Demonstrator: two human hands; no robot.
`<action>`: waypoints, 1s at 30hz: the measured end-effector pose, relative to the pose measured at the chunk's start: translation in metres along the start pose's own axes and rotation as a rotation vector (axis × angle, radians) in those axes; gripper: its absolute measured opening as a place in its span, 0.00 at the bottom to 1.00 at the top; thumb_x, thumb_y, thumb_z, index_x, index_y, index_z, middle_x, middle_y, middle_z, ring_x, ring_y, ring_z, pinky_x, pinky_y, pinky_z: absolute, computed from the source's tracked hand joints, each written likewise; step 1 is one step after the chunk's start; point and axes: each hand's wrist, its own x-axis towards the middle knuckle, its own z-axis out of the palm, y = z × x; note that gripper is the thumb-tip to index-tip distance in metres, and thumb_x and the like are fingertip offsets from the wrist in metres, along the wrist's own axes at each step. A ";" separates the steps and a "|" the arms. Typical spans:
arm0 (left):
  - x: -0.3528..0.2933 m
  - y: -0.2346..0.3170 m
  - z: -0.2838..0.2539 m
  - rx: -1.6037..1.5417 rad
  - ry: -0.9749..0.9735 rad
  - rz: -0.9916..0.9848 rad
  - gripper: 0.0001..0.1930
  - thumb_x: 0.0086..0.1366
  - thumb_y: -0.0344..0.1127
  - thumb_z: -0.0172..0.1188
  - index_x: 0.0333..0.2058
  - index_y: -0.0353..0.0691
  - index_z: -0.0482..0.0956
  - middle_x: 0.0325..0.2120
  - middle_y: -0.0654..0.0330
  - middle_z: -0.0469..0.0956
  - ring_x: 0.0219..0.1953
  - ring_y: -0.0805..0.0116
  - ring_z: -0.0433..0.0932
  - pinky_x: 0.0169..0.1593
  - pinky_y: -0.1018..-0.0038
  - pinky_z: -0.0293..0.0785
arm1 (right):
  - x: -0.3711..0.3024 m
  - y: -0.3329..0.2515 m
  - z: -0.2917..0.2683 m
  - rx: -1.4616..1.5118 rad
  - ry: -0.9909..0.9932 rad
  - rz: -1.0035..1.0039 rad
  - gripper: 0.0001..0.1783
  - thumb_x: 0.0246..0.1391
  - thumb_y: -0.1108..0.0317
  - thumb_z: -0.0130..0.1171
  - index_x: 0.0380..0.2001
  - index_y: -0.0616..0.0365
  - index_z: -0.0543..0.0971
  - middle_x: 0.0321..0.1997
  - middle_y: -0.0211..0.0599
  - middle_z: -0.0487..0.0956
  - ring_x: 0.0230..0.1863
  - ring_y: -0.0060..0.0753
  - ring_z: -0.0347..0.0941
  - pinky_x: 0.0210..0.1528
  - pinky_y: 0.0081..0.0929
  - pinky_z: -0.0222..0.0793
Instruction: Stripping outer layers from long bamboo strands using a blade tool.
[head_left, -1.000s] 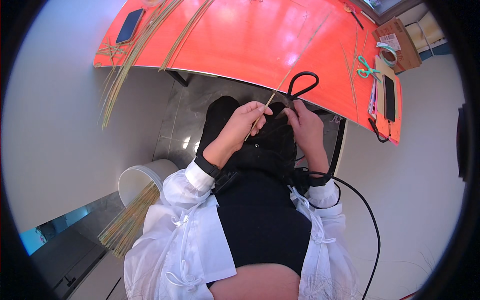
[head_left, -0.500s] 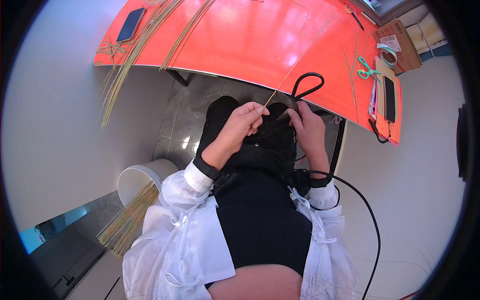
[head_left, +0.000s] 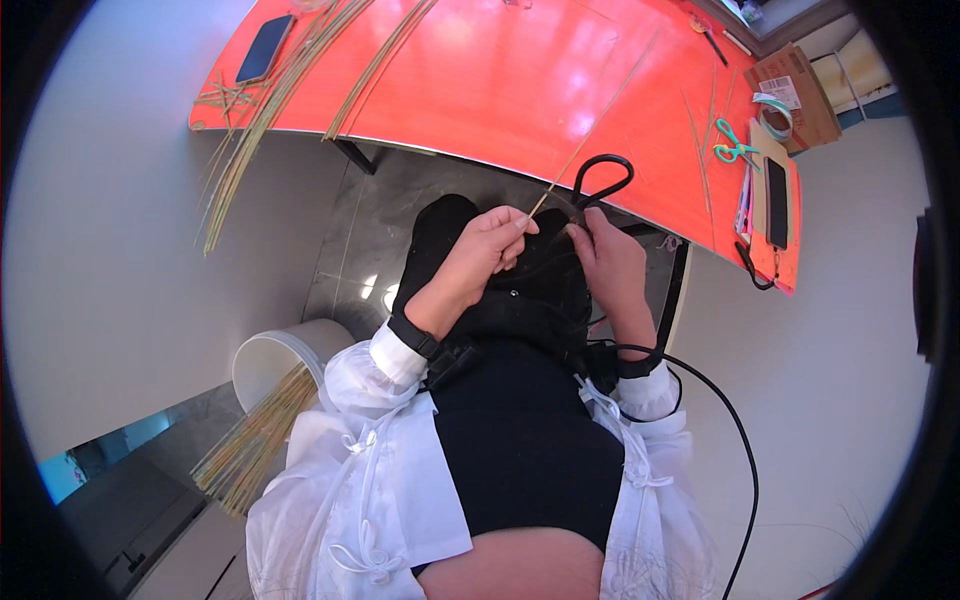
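Pinching a thin straw stalk (head_left: pixel 575 165), the left hand (head_left: pixel 487 250) steadies it while the right hand (head_left: pixel 608 258) apparently grips black scissors (head_left: pixel 600 180); a skewed cut could split it.

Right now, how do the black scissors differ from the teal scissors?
The black scissors are in the right hand, over the table edge; the teal scissors lie untouched on the orange table, near its right end. The black scissors look larger, with dark handles; the teal scissors look smaller, with light handles. Both have two loop handles.
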 end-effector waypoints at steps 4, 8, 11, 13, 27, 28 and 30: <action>0.000 0.001 0.000 -0.020 -0.010 0.004 0.11 0.75 0.40 0.51 0.38 0.39 0.76 0.15 0.73 0.62 0.15 0.83 0.56 0.25 0.82 0.56 | 0.007 -0.002 -0.007 -0.080 0.043 -0.056 0.13 0.61 0.56 0.58 0.34 0.54 0.73 0.25 0.47 0.78 0.29 0.56 0.77 0.28 0.48 0.69; -0.001 0.003 -0.002 -0.081 -0.023 -0.015 0.11 0.75 0.40 0.51 0.38 0.39 0.76 0.15 0.73 0.61 0.15 0.82 0.55 0.25 0.82 0.55 | 0.011 -0.003 -0.004 -0.072 0.042 -0.028 0.13 0.61 0.56 0.58 0.34 0.54 0.73 0.25 0.47 0.78 0.29 0.56 0.77 0.29 0.49 0.69; 0.001 0.000 -0.003 -0.082 -0.039 -0.020 0.12 0.75 0.41 0.50 0.38 0.39 0.76 0.15 0.73 0.60 0.15 0.82 0.54 0.25 0.82 0.55 | 0.009 -0.010 -0.007 -0.064 -0.036 -0.093 0.12 0.61 0.56 0.57 0.34 0.54 0.73 0.25 0.48 0.78 0.29 0.56 0.77 0.29 0.49 0.70; -0.001 0.003 -0.002 -0.092 -0.037 -0.015 0.11 0.75 0.40 0.50 0.37 0.39 0.76 0.16 0.73 0.61 0.16 0.83 0.55 0.25 0.82 0.56 | 0.015 -0.005 -0.008 -0.103 0.022 -0.089 0.13 0.61 0.56 0.58 0.34 0.54 0.73 0.25 0.47 0.78 0.29 0.55 0.77 0.29 0.48 0.70; -0.001 0.003 -0.001 0.003 0.008 0.003 0.12 0.76 0.40 0.48 0.38 0.40 0.76 0.17 0.74 0.60 0.19 0.83 0.56 0.26 0.82 0.55 | 0.008 -0.009 -0.005 -0.109 0.023 -0.081 0.13 0.60 0.56 0.59 0.33 0.53 0.73 0.23 0.45 0.78 0.26 0.55 0.76 0.27 0.48 0.69; 0.000 0.002 -0.002 0.023 0.017 0.005 0.12 0.76 0.40 0.48 0.37 0.40 0.76 0.17 0.74 0.61 0.19 0.83 0.56 0.26 0.82 0.55 | 0.006 -0.010 -0.004 -0.113 -0.002 -0.101 0.13 0.60 0.56 0.59 0.33 0.53 0.73 0.23 0.45 0.78 0.26 0.55 0.76 0.27 0.48 0.70; 0.001 0.001 -0.002 0.044 0.025 0.005 0.12 0.76 0.39 0.48 0.37 0.40 0.76 0.17 0.74 0.61 0.19 0.83 0.56 0.26 0.82 0.55 | 0.008 -0.006 -0.004 -0.106 0.022 -0.116 0.13 0.60 0.56 0.59 0.33 0.53 0.73 0.23 0.44 0.78 0.26 0.55 0.76 0.27 0.48 0.70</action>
